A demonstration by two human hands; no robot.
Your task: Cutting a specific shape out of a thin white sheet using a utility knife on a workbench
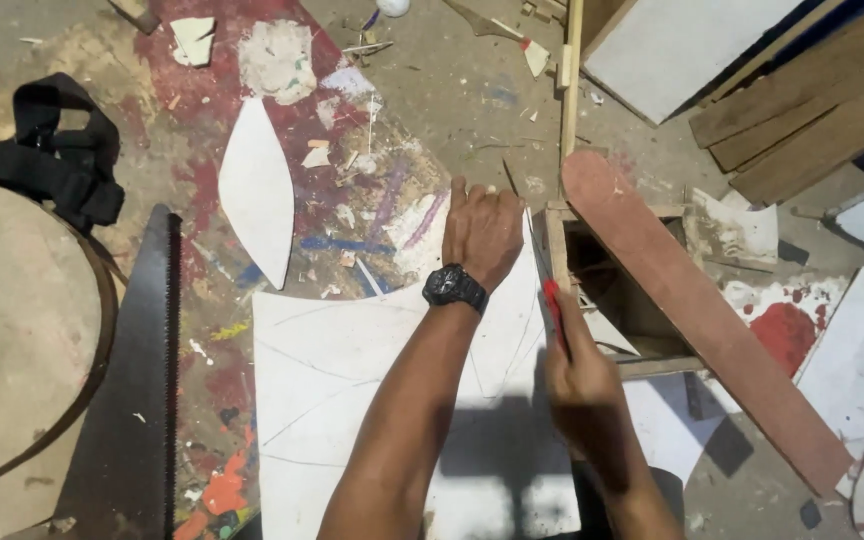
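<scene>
A: Left hand?
B: Flat, fingers spread, pinning the white sheet at its far edge, steadying it.
A: Right hand?
B: Closed around a red knife, blade along the sheet's right edge beside the crate.

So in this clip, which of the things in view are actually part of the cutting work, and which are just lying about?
In use:
- white sheet with drawn curves, pressed flat by the left hand
- red-handled blade, held in the right hand

Lying about:
- handsaw
- leaf-shaped white offcut
- reddish plank across a wooden frame
- round board
- black strap
- stacked planks
</scene>
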